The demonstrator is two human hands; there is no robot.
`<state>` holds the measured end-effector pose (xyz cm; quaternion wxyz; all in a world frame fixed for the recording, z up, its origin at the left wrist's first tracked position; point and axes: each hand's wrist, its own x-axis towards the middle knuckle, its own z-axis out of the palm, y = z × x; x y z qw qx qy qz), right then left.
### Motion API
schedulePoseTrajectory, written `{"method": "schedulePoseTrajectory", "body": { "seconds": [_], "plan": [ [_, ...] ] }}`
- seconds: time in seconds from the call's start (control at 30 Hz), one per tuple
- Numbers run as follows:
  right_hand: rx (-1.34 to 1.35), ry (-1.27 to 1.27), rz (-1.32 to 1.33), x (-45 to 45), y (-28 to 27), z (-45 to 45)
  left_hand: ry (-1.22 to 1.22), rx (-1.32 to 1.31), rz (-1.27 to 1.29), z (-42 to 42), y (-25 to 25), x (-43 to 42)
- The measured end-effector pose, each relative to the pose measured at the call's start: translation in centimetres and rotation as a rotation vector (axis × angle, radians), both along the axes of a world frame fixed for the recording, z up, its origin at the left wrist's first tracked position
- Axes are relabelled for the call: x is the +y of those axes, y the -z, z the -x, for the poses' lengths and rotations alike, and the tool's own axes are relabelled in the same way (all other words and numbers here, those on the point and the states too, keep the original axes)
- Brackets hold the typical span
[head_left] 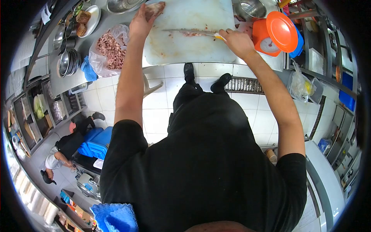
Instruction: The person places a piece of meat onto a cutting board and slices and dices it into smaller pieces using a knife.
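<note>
My left hand [140, 22] is closed around a chunk of raw meat [156, 9] at the far left of the white cutting board [174, 50]. In my right hand [239, 41] is a knife [185, 30], gripped by its yellow and white handle. Its long blade lies across the board, pointing left, with small meat scraps [192, 34] beside it. Left of my left forearm, a clear plastic bag [99, 62] holds a heap of chopped meat [112, 50].
An orange kitchen scale [266, 38] with an orange plate [282, 31] stands right of the board, near a steel bowl [251, 8]. Stacked metal bowls [69, 62], a blue cloth [89, 69] and a white plate [92, 21] are at left. Another person [63, 150] bends down behind, lower left.
</note>
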<state>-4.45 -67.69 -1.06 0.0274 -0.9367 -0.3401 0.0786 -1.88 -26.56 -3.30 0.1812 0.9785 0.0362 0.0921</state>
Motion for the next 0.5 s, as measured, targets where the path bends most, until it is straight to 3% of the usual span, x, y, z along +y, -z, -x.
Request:
{"method": "schedulePoseTrajectory", "body": {
  "seconds": [0.17, 0.23, 0.33, 0.43, 0.5],
  "plan": [
    [-0.065, 0.021, -0.051, -2.2, -0.6, 2.4, 0.118, -0.039, -0.046, -0.8, 0.8, -0.3],
    [-0.064, 0.146, -0.107, -3.1, -0.7, 3.9, 0.091, -0.042, 0.006, -0.5, 0.7, -0.8],
    [0.078, 0.363, -0.149, -4.3, -1.6, 6.3, 0.114, -0.253, -0.045, 0.7, 0.4, -1.9],
    [0.293, 0.588, -0.284, -5.4, -2.4, 8.9, 0.088, -0.489, 0.079, 2.9, 0.9, -3.3],
    [0.329, 0.680, -0.487, -7.1, 0.6, 11.3, 0.024, -0.435, 0.326, 6.1, 2.2, -5.6]
  ]
}}
